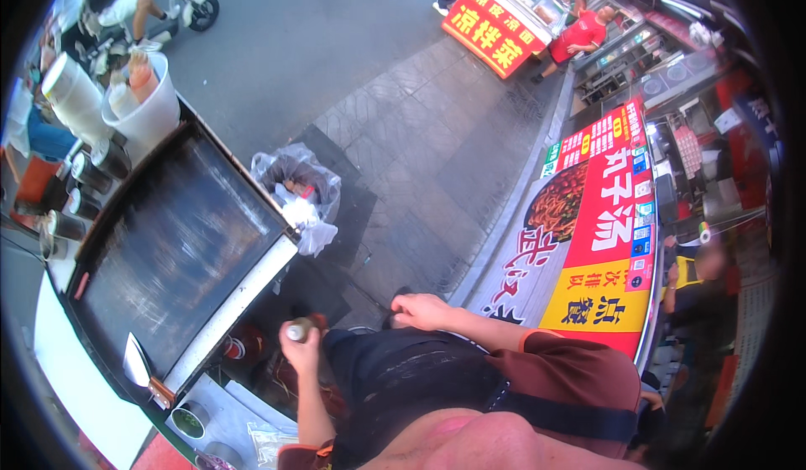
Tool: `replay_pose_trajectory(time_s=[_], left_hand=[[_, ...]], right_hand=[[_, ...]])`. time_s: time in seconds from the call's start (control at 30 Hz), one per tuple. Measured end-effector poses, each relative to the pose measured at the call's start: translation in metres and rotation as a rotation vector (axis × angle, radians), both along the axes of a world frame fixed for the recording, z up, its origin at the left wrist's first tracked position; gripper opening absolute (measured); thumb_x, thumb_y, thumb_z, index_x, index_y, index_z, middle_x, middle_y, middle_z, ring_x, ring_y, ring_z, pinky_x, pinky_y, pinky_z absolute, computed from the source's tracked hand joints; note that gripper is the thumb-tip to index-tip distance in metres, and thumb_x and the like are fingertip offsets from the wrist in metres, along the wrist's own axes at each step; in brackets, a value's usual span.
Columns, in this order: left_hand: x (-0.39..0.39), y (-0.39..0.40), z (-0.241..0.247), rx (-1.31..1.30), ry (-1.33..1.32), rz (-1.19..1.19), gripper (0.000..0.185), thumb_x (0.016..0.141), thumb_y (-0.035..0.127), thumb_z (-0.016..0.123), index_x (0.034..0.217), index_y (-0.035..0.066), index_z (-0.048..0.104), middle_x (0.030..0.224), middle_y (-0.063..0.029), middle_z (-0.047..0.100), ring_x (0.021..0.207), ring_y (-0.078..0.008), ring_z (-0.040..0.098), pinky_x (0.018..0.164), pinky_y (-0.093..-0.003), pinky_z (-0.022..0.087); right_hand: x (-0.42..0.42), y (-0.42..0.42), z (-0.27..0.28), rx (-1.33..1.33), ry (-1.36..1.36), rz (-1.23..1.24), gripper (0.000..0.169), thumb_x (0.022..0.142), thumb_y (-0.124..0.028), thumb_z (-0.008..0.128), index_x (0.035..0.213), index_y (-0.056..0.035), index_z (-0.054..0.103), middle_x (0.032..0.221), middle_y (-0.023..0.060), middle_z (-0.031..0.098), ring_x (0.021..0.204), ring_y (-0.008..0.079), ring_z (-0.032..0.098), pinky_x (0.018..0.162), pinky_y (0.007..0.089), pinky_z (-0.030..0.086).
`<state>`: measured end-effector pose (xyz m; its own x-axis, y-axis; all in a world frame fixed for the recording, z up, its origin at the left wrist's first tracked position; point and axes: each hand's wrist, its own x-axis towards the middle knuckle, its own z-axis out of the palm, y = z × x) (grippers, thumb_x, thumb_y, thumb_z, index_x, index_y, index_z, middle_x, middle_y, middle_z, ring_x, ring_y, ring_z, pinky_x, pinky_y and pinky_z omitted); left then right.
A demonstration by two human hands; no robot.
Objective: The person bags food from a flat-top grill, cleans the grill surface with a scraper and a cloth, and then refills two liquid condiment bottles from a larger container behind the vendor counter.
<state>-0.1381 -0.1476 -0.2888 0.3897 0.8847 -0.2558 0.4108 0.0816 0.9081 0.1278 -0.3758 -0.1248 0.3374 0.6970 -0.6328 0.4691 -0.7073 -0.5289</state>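
A bottle (298, 330) with a pale cap is gripped in my left hand (302, 349), held in front of my dark apron (403, 369). My right hand (423, 312) is beside the apron with its fingers curled; whether anything is inside them is hidden. To the left lies a flat black griddle (182, 237), its surface streaked. A pointed metal spatula (136, 363) with a wooden handle rests across its near corner. Near the griddle's left edge is a thin reddish piece, perhaps a sausage (82, 285).
Metal canisters (91, 171) and a white bucket (160, 111) line the far side. Below stands a container of chopped greens (189, 421). A bag-lined bin (302, 186) is beside the griddle. A bannered stall counter (585, 237) runs along the right; people and a scooter (195, 10) are farther off.
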Motion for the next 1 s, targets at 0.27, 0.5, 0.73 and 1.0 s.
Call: replay_pose_trajectory(time_s=[0.27,0.5,0.73,1.0], left_hand=[[0.156,-0.100,0.267,-0.190,-0.377,-0.544,0.066,0.081,0.013,0.093,0.137,0.001,0.060,0.125,-0.0083,0.068,0.115,-0.0187,0.067,0.102,-0.0366,0.055],[0.245,-0.108,0.353,-0.168,-0.696,-0.761,0.070,0.093,0.052,0.086,0.138,0.003,0.063,0.136,-0.0097,0.067,0.127,-0.0216,0.064,0.111,-0.0388,0.049],[0.285,-0.132,0.401,-0.194,-0.665,-1.019,0.033,0.098,0.020,0.081,0.124,0.003,0.069,0.124,-0.0104,0.075,0.117,-0.0214,0.069,0.109,-0.0392,0.051],[0.287,-0.116,0.429,-0.133,-0.595,-1.112,0.012,0.098,0.013,0.078,0.102,0.002,0.075,0.122,-0.0128,0.078,0.118,-0.0222,0.070,0.110,-0.0410,0.052]], right_hand=[[0.032,-0.014,0.104,0.763,-0.373,-0.094,0.062,0.083,-0.029,0.089,0.135,-0.0087,0.062,0.116,0.0161,0.075,0.108,0.0394,0.073,0.093,0.0522,0.058],[0.063,-0.061,0.162,0.877,-0.430,-0.297,0.062,0.079,-0.035,0.092,0.127,-0.0076,0.065,0.115,0.0170,0.075,0.106,0.0406,0.073,0.091,0.0508,0.058],[0.043,-0.087,0.191,0.921,-0.335,-0.586,0.064,0.081,-0.035,0.094,0.131,-0.0086,0.066,0.116,0.0175,0.077,0.108,0.0373,0.076,0.093,0.0464,0.060],[0.034,-0.068,0.205,1.008,-0.345,-0.642,0.068,0.080,-0.042,0.093,0.131,-0.0070,0.063,0.111,0.0201,0.077,0.104,0.0424,0.076,0.089,0.0497,0.060]])
